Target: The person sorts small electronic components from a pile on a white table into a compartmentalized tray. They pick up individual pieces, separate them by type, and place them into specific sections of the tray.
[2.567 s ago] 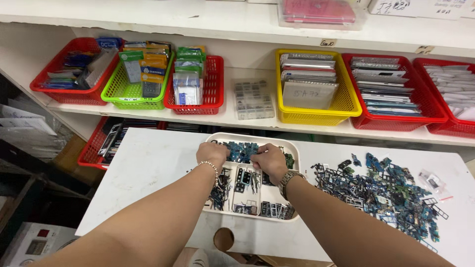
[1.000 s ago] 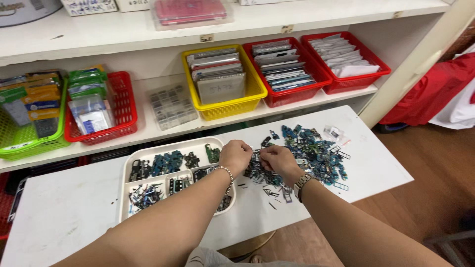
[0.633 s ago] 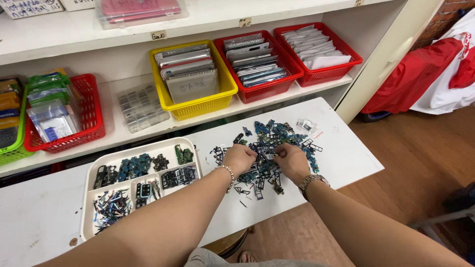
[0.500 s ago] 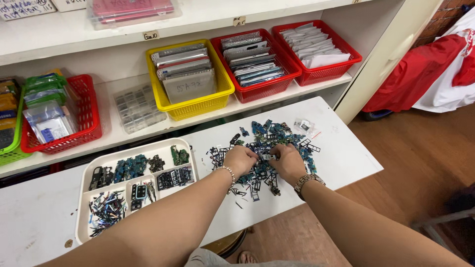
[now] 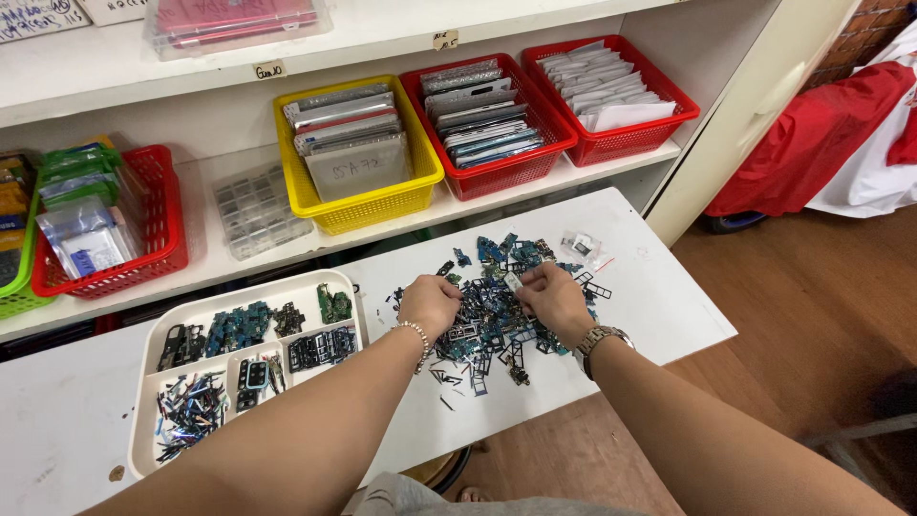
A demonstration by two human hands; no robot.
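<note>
A loose pile of small blue, green and black electronic parts (image 5: 497, 306) lies on the white table (image 5: 659, 306). My left hand (image 5: 430, 302), with a bead bracelet on its wrist, rests knuckles-up on the pile's left edge; its fingers curl down into the parts, and what is under them is hidden. My right hand (image 5: 554, 300), with a wristwatch, sits on the pile's right side, and its fingertips pinch a small pale part (image 5: 513, 281). To the left stands a white compartment tray (image 5: 153, 334) holding sorted parts.
On the shelf behind stand a yellow basket (image 5: 358, 205), two red baskets (image 5: 497, 172) (image 5: 621, 134) of flat packets, a clear parts box (image 5: 256, 210) and another red basket (image 5: 153, 248). A small clear bag (image 5: 583, 247) lies behind the pile. The table's right edge drops to wooden floor.
Both hands left the compartment tray and moved right onto the loose pile. In the last half second they stay there, with the right fingers working at the pile's top.
</note>
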